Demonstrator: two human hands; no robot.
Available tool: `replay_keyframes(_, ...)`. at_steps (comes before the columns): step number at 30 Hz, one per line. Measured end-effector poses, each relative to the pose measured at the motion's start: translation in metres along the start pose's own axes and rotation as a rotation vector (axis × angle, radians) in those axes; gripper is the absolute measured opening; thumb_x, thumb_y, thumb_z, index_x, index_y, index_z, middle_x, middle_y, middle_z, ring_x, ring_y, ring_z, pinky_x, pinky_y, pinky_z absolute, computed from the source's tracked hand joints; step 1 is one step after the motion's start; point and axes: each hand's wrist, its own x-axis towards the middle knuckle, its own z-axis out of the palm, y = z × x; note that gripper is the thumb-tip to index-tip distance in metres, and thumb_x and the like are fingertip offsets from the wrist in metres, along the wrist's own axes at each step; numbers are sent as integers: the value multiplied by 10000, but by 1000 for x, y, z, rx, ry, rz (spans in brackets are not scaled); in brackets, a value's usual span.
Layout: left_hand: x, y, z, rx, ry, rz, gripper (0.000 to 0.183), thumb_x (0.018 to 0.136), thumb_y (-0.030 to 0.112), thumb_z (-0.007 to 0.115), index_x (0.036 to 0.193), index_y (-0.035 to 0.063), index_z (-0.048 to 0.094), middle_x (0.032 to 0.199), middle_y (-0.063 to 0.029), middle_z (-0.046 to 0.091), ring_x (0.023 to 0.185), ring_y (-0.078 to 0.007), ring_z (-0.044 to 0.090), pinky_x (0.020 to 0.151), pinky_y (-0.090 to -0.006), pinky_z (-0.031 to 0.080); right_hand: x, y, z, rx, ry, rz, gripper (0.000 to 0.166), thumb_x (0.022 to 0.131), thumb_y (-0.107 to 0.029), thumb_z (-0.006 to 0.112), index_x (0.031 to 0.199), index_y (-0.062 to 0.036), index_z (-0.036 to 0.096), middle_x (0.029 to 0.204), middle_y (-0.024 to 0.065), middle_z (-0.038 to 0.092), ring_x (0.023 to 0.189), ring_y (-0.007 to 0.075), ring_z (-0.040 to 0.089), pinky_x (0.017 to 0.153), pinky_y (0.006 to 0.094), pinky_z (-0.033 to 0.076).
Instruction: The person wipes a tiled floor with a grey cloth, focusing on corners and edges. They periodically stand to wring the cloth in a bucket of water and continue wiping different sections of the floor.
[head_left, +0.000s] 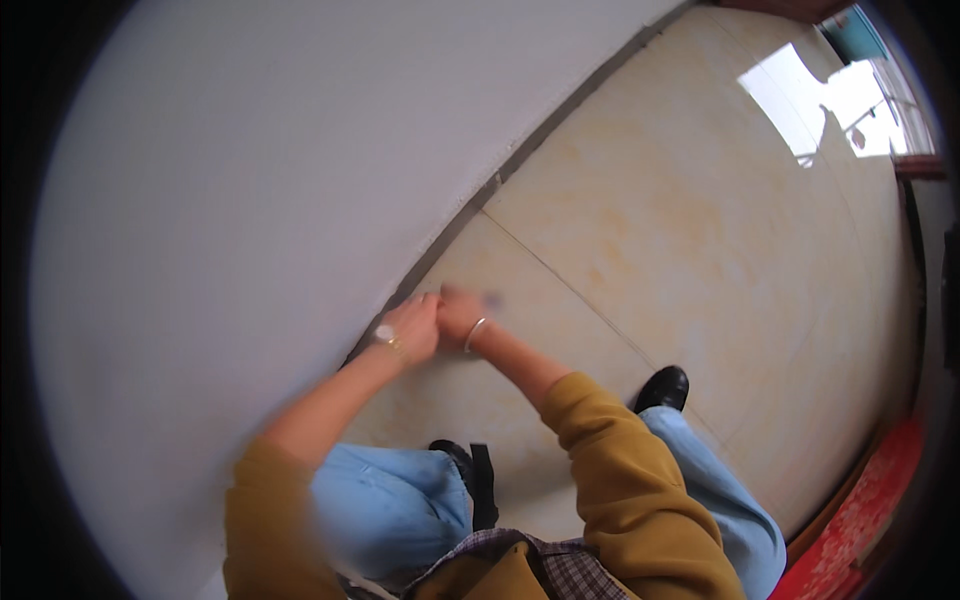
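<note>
My left hand (417, 328), with a gold-coloured watch (387, 336) at its wrist, is close to the foot of the white wall. Against its fingers lies my right hand (456, 309), which wears a silver-coloured bangle (474, 335). The two hands meet just over the tiled floor (600, 225), beside the grey skirting (457, 225). Both are blurred, and whatever the fingers may hold is hidden or too small to tell. A small dark blurred spot (491, 301) shows just right of my right hand; I cannot tell what it is.
The white wall (210, 202) fills the left side. My black shoes (664, 388) stand on the floor, with a dark strap (482, 484) hanging near one. Red patterned fabric (855, 510) lies at the lower right. Bright reflections show on the tiles at the upper right.
</note>
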Motion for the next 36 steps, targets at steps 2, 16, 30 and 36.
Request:
replay_keyframes(2, 24, 16, 15, -30, 242, 44, 512, 801, 142, 502, 1280, -14, 413, 1361, -204, 407, 1130, -360, 509, 941, -406, 440, -1, 41, -31, -40, 114, -33, 292, 699, -181, 656, 975, -97, 611, 926, 100, 620, 877, 306, 579, 772, 420, 448)
replay_keyframes(16, 36, 110, 104, -899, 1247, -341, 429, 807, 179, 629, 1208, 78, 514, 1153, -105, 602, 1075, -254, 569, 909, -350, 445, -29, 58, -35, 35, 155, -631, 258, 680, -189, 679, 916, -97, 628, 917, 93, 616, 875, 285, 583, 740, 414, 440)
replay_keyframes(30, 197, 174, -45, -553, 1010, 153, 251, 910, 78, 415, 1133, 64, 529, 1198, -123, 561, 1124, -283, 537, 938, -351, 447, -30, 153, -195, -317, 315, 203, 334, 780, -234, 603, 1112, -206, 625, 1233, 20, 559, 1007, 347, 571, 842, 407, 474)
replay_keyframes(36, 214, 179, -61, -381, 942, 138, 291, 886, 95, 449, 1172, 114, 498, 1293, -69, 515, 1130, -290, 535, 917, -373, 470, -22, 168, -207, -363, 340, 374, 331, 755, -242, 614, 1083, -210, 650, 1295, -13, 530, 1013, 375, 549, 858, 397, 477)
